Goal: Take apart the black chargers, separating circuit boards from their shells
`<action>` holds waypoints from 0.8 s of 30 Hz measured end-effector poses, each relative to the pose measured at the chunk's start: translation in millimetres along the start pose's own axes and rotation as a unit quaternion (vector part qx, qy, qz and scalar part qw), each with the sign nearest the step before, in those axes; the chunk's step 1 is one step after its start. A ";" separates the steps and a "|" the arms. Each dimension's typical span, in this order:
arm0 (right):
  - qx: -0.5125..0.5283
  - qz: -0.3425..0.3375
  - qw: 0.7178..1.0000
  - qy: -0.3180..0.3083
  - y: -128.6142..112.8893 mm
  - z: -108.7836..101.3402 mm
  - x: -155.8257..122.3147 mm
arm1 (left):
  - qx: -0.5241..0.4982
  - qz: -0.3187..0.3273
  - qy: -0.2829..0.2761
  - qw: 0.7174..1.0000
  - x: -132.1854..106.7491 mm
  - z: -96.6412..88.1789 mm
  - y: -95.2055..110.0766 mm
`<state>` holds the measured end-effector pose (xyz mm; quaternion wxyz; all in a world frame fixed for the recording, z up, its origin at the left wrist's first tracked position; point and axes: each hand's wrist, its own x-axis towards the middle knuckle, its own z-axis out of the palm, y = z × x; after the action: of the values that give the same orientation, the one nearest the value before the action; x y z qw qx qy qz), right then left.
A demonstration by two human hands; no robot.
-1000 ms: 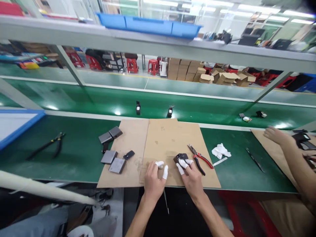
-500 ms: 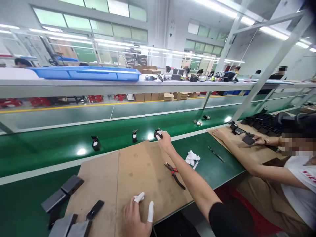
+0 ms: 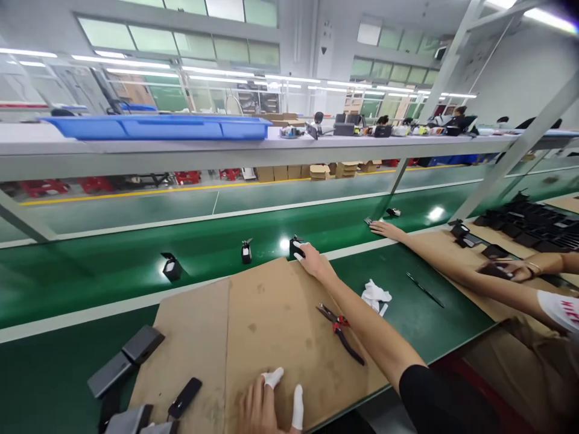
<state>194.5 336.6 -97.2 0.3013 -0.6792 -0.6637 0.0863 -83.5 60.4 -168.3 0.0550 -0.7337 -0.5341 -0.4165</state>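
My right hand (image 3: 312, 262) reaches to the near edge of the green belt, its fingers closed around a small black box-shaped device (image 3: 295, 246) with a white patch and a raised part on top. White finger covers show on its fingers. My left hand (image 3: 262, 407) rests low over the cardboard sheet (image 3: 257, 325), thumb and fingers apart, with white covers on the thumb and a finger and nothing held. Between my arms lie red-and-black pliers (image 3: 340, 331). Two similar black devices, one upright (image 3: 246, 252) and one farther left (image 3: 171, 267), stand on the belt.
Dark grey cases (image 3: 142, 343) and a black flat piece (image 3: 185, 396) lie at left. A crumpled white cloth (image 3: 375, 294) and a dark pen-like tool (image 3: 425, 289) are at right. A co-worker's hand (image 3: 384, 229) touches a small item on the belt. A blue tray (image 3: 172, 128) sits on the shelf.
The co-worker's arm has stretched from the cardboard onto the belt. My right hand stays at the black device, and my left hand stays spread over the cardboard. The view has shifted slightly.
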 end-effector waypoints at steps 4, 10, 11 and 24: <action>-0.005 -0.034 0.999 -0.023 14.1 -23.4 -23.0 | -0.010 0.000 -0.041 0.999 8.6 -10.3 8.8; -0.017 -0.034 0.999 -0.024 29.8 -81.2 -113.2 | -0.002 -0.001 -0.057 0.998 14.9 -21.6 18.2; -0.019 -0.030 0.999 -0.029 28.9 -88.5 -134.3 | -0.001 -0.005 -0.062 0.998 15.1 -22.5 19.9; -0.064 0.011 0.992 0.110 18.9 -56.9 -292.3 | -0.043 -0.042 -0.091 0.994 19.7 -36.3 32.5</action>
<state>209.5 42.3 -144.1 0.3274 -0.7099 -0.6229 -0.0281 -75.0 42.0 -119.8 -0.0429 -0.7474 -0.5485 -0.3725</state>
